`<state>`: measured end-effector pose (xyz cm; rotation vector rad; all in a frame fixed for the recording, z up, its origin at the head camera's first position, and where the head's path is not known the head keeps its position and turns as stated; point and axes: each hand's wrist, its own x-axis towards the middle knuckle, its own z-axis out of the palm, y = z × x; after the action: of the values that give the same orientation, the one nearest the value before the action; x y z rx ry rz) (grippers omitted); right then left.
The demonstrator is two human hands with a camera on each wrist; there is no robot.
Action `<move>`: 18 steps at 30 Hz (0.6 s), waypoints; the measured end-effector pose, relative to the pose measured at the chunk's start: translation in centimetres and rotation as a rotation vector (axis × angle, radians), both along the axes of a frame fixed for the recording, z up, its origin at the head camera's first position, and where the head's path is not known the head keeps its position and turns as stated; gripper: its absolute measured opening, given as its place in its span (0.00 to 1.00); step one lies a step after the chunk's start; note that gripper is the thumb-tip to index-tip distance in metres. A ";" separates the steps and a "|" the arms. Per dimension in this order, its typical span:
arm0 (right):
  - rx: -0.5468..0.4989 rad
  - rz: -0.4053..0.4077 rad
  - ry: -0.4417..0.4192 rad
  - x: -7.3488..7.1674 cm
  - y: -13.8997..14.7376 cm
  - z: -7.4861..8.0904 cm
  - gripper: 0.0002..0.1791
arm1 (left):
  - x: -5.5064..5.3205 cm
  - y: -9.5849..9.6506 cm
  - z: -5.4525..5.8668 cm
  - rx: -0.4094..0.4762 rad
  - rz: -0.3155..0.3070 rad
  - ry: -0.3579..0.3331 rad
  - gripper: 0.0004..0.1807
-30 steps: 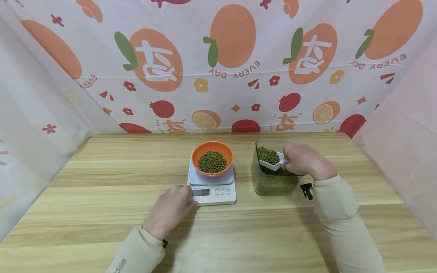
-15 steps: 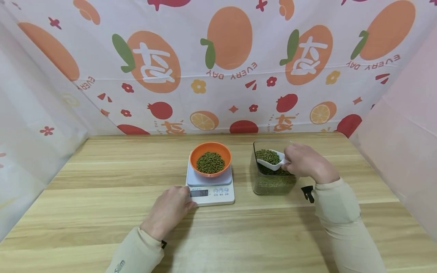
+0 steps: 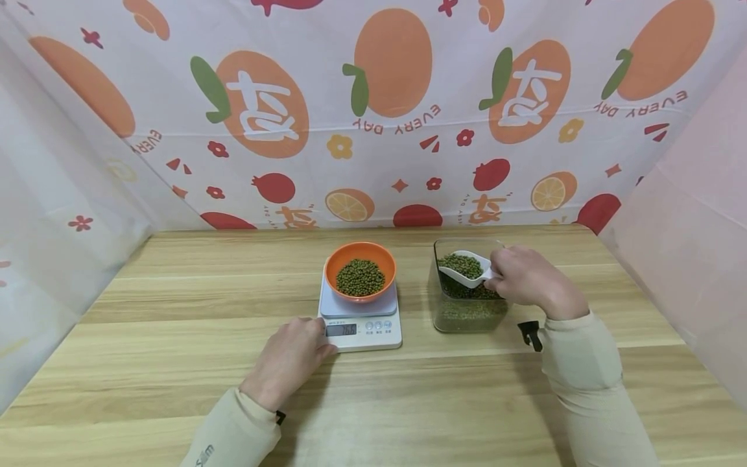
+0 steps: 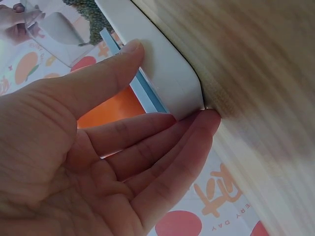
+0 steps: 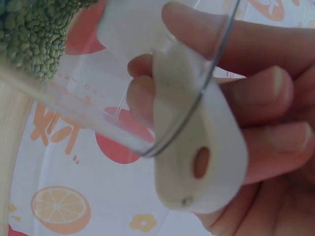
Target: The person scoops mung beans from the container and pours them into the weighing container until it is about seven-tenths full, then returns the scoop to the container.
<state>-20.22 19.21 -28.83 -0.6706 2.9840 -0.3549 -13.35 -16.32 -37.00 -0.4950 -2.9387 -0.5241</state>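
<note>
A white kitchen scale [image 3: 382,334] carries an orange bowl [image 3: 362,249] of green mung beans [image 3: 360,277]. My left hand [image 3: 292,353] holds the scale at its near left corner. In the left wrist view, the thumb [image 4: 129,51] lies on the scale's front edge and the fingertips [image 4: 210,116] meet its corner. To the right, a clear container [image 3: 467,318] holds more mung beans. Over it my right hand [image 3: 528,279] grips a white scoop [image 3: 474,280], whose bowl is full of beans inside the rim. In the right wrist view, fingers wrap the scoop handle [image 5: 197,132].
Everything stands on a wood-grain table [image 3: 175,324]. Behind it hangs a fruit-print curtain [image 3: 327,84], with pale sheets at both sides. A strip of table separates the scale from the container, whose walls stand high around the scoop.
The scoop has risen slightly and shifted a little right in the container, with its beans. My right hand moved along with it. My left hand has stayed at the scale.
</note>
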 end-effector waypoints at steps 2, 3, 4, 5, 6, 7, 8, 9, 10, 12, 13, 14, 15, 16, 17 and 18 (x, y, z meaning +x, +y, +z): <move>-0.015 -0.004 0.009 0.1 0.2 -0.1 0.12 | 0.0 0.0 0.0 0.001 0.001 -0.001 0.12; -0.024 -0.008 0.012 0.2 0.3 -0.2 0.12 | 0.0 0.0 0.0 0.002 0.001 0.000 0.12; -0.032 -0.011 0.015 0.2 0.4 -0.2 0.13 | 0.0 0.0 0.0 0.002 0.001 0.001 0.12; -0.038 -0.015 0.016 0.3 0.5 -0.3 0.14 | 0.0 0.0 0.0 0.002 0.001 0.001 0.12; -0.042 -0.017 0.019 0.3 0.5 -0.3 0.14 | 0.0 0.0 0.0 0.003 0.001 0.003 0.12; -0.046 -0.022 0.017 0.4 0.6 -0.3 0.14 | 0.0 0.0 -0.1 0.002 0.001 0.005 0.12; -0.050 -0.024 0.016 0.4 0.6 -0.4 0.15 | 0.0 0.0 -0.1 0.002 0.002 0.006 0.12; -0.054 -0.024 0.016 0.4 0.6 -0.4 0.15 | 0.0 0.0 -0.1 0.002 0.002 0.006 0.12; -0.057 -0.024 0.015 0.5 0.6 -0.4 0.15 | 0.0 0.0 -0.1 0.001 0.003 0.005 0.12; -0.067 -0.023 0.013 0.6 0.6 -0.3 0.15 | 0.0 0.0 -0.1 0.005 0.003 0.004 0.12; -0.075 -0.022 0.013 0.6 0.6 -0.3 0.15 | 0.0 0.0 -0.1 0.006 0.003 0.004 0.13; -0.081 -0.023 0.012 0.7 0.7 -0.3 0.14 | 0.1 0.0 -0.2 0.008 0.002 0.003 0.13; -0.091 -0.031 0.008 0.7 0.7 -0.2 0.13 | 0.1 0.0 -0.2 0.007 0.002 0.004 0.13; -0.101 -0.039 0.003 0.8 0.8 -0.2 0.13 | 0.1 0.0 -0.2 0.006 0.003 0.005 0.13; -0.111 -0.047 -0.001 0.9 0.8 -0.1 0.12 | 0.1 0.0 -0.2 0.006 0.002 0.006 0.13; -0.119 -0.056 -0.005 0.9 0.9 0.0 0.11 | 0.1 0.0 -0.2 0.004 0.003 0.008 0.13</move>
<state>-19.28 20.07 -28.86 -0.5958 3.0005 -0.5412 -13.29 -16.32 -37.22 -0.4913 -2.9300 -0.5269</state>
